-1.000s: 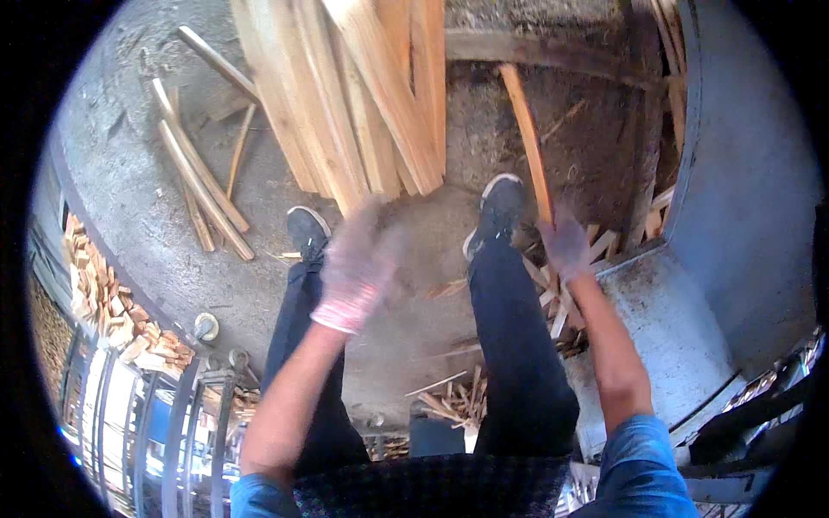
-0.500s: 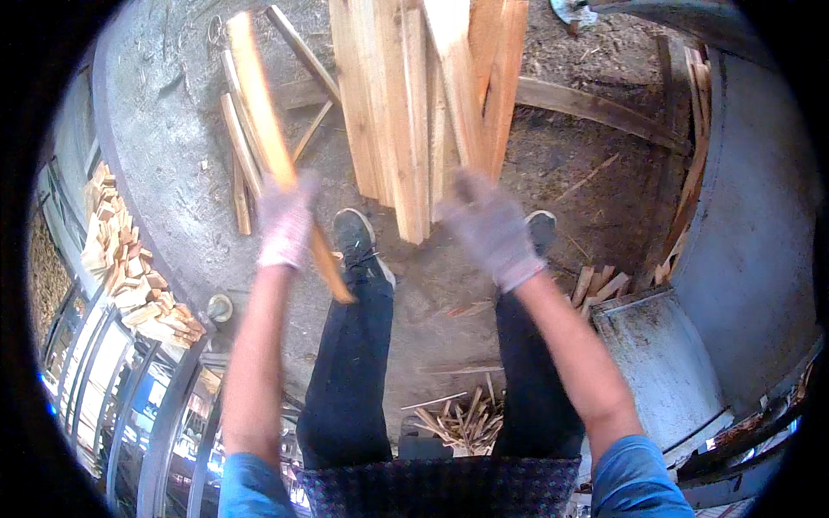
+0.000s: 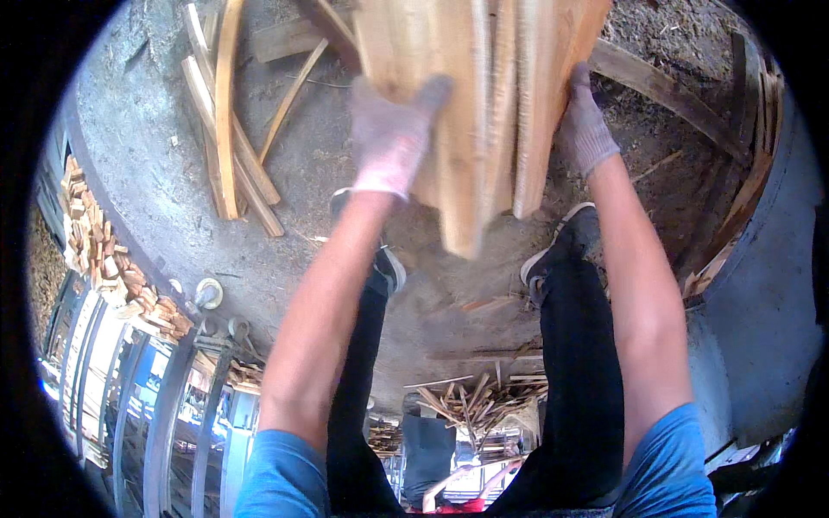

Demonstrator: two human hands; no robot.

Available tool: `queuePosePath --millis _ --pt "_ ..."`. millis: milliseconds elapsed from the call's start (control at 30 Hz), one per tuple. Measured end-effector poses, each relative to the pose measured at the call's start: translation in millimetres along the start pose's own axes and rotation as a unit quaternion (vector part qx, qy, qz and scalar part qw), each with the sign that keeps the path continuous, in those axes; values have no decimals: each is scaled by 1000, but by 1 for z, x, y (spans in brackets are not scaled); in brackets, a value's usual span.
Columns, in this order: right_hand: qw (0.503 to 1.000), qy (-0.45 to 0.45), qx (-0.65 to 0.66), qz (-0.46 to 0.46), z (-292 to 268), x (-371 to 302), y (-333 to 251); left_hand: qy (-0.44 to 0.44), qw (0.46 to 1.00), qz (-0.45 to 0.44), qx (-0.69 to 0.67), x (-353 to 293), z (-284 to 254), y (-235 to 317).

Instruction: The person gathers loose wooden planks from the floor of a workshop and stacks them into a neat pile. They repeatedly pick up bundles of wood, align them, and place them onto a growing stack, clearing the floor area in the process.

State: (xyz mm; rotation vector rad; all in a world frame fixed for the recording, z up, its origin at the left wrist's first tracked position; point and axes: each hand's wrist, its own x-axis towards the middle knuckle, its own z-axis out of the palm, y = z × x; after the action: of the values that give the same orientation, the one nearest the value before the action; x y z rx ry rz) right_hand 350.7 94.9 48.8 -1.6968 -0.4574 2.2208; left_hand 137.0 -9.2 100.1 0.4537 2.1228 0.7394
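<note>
Wide fisheye view from the head, downward over both hands (image 3: 390, 142)

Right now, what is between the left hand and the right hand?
Wooden boards, between the left hand and the right hand, as the head view shows.

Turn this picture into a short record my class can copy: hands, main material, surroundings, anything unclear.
Left hand: gloved, at the boards' left side, thumb on top
Right hand: gloved, at the boards' right side
Main material: long, pale wooden boards, side by side
Left floor: thin wood strips, some crossing
Far left: heap of short wood pieces
Between the legs: pile of thin sticks
Unclear: some fingers hidden
</note>
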Motion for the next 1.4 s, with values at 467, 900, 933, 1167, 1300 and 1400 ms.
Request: queuePosePath --millis 467,900,933,1167,1300,1400 --pt "1000 13 20 -11 -65 -7 -5 -117 984 8 135 24 -23 4" --pt "999 5 51 -8 -75 -6 -11 24 964 -138 224 70 -80 -19" --pt "999 -6 52 -5 -71 -6 -11 97 963 -118 224 76 -114 -46" --pt "997 -22 78 5 -75 -7 -10 -147 964 12 222 39 -40 3" --pt "991 -57 123 21 -85 -4 -14 -235 907 -95 -337 73 4 -34" --pt "995 -12 -50 -87 -61 -23 -22 -250 927 -45 -276 69 12 -33"
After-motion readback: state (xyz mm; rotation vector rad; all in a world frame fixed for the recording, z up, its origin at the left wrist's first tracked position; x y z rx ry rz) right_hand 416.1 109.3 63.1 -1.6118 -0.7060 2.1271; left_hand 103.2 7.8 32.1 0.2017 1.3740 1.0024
